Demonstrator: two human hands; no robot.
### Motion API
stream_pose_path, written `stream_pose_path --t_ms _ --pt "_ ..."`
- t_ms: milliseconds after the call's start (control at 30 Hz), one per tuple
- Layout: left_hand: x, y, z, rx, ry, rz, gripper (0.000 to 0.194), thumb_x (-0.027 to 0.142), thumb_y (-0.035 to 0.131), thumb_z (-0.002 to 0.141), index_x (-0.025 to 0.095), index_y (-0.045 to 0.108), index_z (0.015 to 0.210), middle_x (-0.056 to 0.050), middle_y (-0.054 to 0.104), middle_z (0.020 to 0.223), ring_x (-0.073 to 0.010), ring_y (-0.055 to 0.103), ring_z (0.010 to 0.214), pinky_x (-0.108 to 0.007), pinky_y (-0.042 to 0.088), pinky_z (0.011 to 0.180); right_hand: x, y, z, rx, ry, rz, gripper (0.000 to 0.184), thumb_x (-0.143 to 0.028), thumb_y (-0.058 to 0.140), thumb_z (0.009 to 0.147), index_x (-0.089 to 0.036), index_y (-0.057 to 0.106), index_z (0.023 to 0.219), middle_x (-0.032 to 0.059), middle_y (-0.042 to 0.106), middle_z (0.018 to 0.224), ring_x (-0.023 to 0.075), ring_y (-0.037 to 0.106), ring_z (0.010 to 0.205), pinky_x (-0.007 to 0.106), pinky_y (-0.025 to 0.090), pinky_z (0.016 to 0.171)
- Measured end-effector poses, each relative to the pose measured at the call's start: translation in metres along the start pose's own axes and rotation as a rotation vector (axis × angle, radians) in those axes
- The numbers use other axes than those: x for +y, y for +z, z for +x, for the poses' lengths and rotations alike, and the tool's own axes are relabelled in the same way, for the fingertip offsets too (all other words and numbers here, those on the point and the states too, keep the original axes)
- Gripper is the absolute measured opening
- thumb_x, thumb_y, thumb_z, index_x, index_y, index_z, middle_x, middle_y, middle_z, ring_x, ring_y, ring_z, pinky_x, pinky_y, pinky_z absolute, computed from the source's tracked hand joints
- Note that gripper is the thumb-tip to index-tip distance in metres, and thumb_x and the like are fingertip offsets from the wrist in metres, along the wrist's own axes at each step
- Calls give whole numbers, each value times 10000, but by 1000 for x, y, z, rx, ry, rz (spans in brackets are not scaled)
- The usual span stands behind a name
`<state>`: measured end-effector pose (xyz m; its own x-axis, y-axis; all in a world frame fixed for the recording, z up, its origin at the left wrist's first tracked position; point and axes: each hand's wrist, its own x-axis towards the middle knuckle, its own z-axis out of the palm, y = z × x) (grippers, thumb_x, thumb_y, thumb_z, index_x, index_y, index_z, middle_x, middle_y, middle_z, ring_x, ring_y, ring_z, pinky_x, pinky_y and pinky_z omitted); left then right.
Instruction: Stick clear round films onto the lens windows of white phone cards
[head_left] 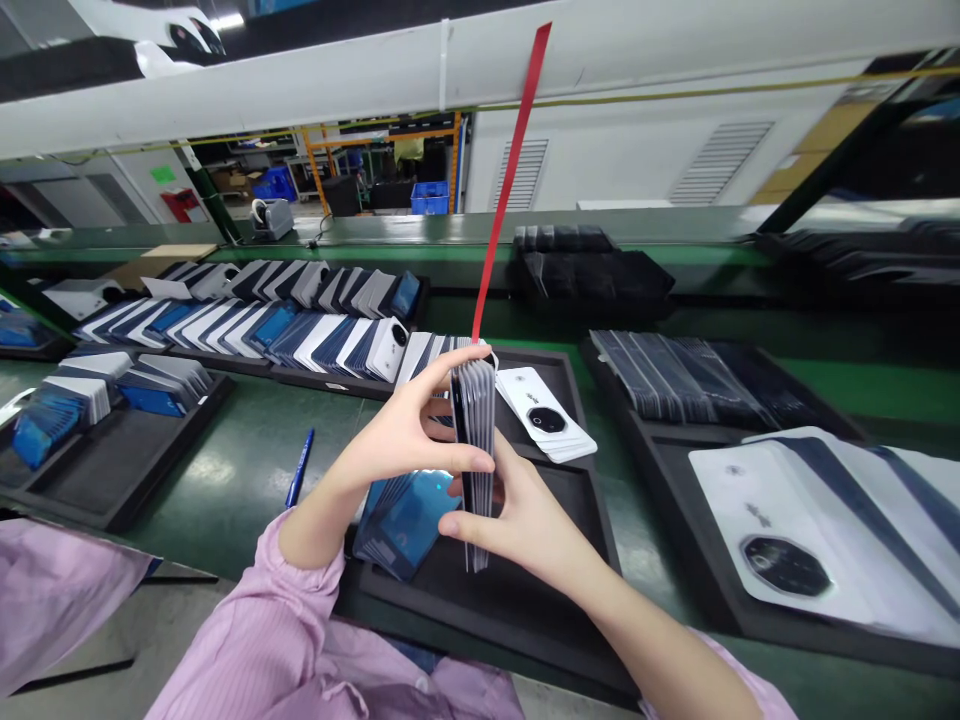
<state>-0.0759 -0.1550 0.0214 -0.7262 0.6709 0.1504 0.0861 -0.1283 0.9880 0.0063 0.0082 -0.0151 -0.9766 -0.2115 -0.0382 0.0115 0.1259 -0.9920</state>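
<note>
Left hand (pixel 416 425) clamps the upper part of a stack of thin panels (pixel 476 430), thumb across the near face, index finger over the top; right hand (pixel 525 510) grips the lower part, thumb in front. Stack is upright, edge-on, above a black tray (pixel 540 610); clock directions run from it. At 8 o'clock, just beside, blue-filmed panels (pixel 412 515) lean in the tray, partly hidden by the hands. At 2 o'clock, fanned white panels (pixel 532 395) lie near. Rising from 12 toward 1, a red strip (pixel 514 170) crosses the view behind the stack. Blue pen (pixel 300 468) on the green bench at 9; farther out, a side tray (pixel 105 470) part-filled with panels. Packed panel rows (pixel 300 335) at 10, big white panels (pixel 780 520) at 3. Hands and stack block some of the row directly behind. Materials: tray matte, dark; blue film glossy, catching light; white panels smooth, round-cornered, with black many-sided patches; held edges thin, grey, parallel; pink sleeve (pixel 247 620) finely ribbed, bunched at the elbow.
</note>
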Motion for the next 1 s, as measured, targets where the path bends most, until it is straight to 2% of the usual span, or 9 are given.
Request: stream_pose_path --t_ms 167,333,500,633,700,767,833,900,1000 --pt "4 4 -2 14 1 5 909 391 924 641 318 518 1451 -102 642 1223 -312 687 1064 -374 617 820 2 0 1 9 -44 -23 1042 -578 867 675 -186 380 1509 193 565 1432 360 651 1183 509 582 955" --pt "1 5 -1 37 55 -37 906 399 911 646 299 503 1448 -111 650 1217 -318 694 1086 -389 613 865 7 0 1 58 -95 -160 1130 -575 887 650 -210 325 1560 186 445 1567 397 529 1372 516 539 1042" --pt "-15 19 5 35 112 -210 932 415 893 684 304 445 1494 -117 641 1332 -320 648 1216 -450 535 1032 7 -3 2 247 -129 -422 998 -570 783 726 -225 321 1540 183 551 1472 399 657 1199 518 575 913" --pt "-31 35 9 103 78 -278 630 534 773 813 225 602 1335 -107 665 1324 -315 568 1330 -469 399 1176 6 -6 7 426 -106 -573 844 -524 715 720 -178 410 1428 168 707 1192 382 738 965 459 577 746" --pt "-36 38 10 102 -11 -260 557 512 797 787 203 656 1228 -97 705 1231 -324 593 1284 -476 418 1151 9 -5 11 465 -84 -647 778 -517 691 717 -174 453 1373 141 736 1054 375 747 875 425 559 675" --pt "-38 38 12 90 -90 -228 534 403 872 695 198 678 1149 -79 730 1140 -327 619 1226 -474 445 1113 14 -3 15 505 -76 -719 799 -519 686 711 -157 451 1384 146 739 1022 387 747 865 418 551 648" --pt "-39 37 14 158 -136 -228 491 316 874 649 194 688 1087 -60 738 1079 -310 639 1166 -457 469 1075 17 -1 18 548 -82 -764 869 -537 692 719 -132 415 1437 188 729 1095 412 739 931 439 562 670" --pt "-40 37 18 303 -185 -294 416 311 826 656 188 689 1028 -43 740 984 -290 672 1058 -436 516 988 17 -3 17 551 -92 -780 956 -580 716 729 -115 369 1489 242 685 1229 441 715 1033 473 575 719" --pt "-40 33 24 407 -248 -425 389 319 781 612 169 675 955 -36 730 854 -285 695 948 -403 554 872 7 -13 8 439 -135 -740 1079 -633 783 698 -146 325 1545 244 581 1417 453 654 1172 509 578 825"
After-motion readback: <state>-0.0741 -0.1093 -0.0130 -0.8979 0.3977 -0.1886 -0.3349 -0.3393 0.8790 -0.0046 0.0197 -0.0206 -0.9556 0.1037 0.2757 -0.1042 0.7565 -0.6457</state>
